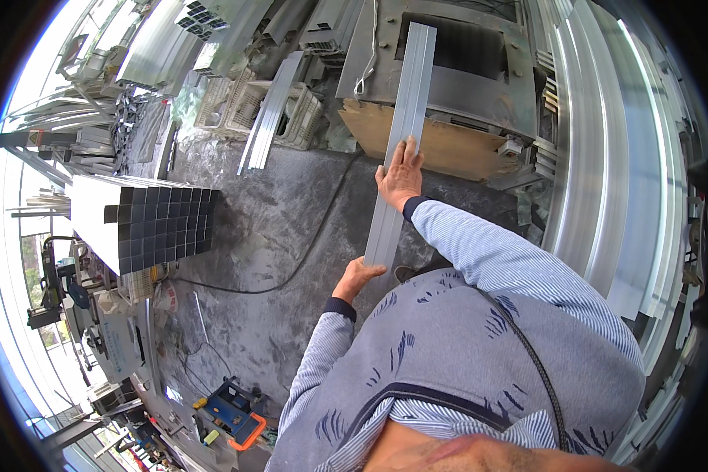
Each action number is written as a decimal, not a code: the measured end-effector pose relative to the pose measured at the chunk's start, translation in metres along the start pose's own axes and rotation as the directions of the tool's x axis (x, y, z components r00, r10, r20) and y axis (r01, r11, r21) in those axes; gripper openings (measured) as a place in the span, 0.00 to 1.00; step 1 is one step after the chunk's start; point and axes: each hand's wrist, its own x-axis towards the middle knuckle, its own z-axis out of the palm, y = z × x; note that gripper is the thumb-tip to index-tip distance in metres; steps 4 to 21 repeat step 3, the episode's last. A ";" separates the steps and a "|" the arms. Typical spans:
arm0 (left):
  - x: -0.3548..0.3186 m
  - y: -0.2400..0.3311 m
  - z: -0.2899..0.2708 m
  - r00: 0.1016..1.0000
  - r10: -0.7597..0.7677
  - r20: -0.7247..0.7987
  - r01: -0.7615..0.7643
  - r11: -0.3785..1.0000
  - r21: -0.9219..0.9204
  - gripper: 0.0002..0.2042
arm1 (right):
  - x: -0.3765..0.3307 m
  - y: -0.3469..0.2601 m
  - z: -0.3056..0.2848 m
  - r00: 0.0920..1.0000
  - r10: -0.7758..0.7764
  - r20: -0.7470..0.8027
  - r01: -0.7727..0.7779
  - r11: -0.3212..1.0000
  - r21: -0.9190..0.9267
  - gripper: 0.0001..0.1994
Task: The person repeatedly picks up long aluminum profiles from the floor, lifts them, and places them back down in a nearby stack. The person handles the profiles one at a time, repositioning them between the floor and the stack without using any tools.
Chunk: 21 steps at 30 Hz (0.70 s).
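Observation:
A long silver aluminium profile (417, 75) with grooves along its length slants away from me. Its far end lies over the dark opening of a grey metal machine (480, 90). My left hand (359, 278) grips the near end, thumb on top and the other fingers mostly hidden underneath or at the side. Farther up, my right hand (402, 175) rests across the profile's upper face, its fingers bent over it and the thumb at the left edge. The underside of the profile is hidden.
Plastic crates (299, 118) with loose profiles (271, 110) stand left of the machine. A stack of square tubes (165, 224) is at the left. Long metal sheets or profiles (598, 157) line the right. A black cable (307, 252) crosses the floor; a blue-and-orange tool case (232, 413) lies lower left.

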 end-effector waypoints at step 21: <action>-0.015 -0.031 -0.002 1.000 0.000 0.031 0.002 0.998 -0.063 0.32 | -0.017 -0.009 -0.001 0.997 0.023 0.069 -0.022 1.000 -0.017 0.48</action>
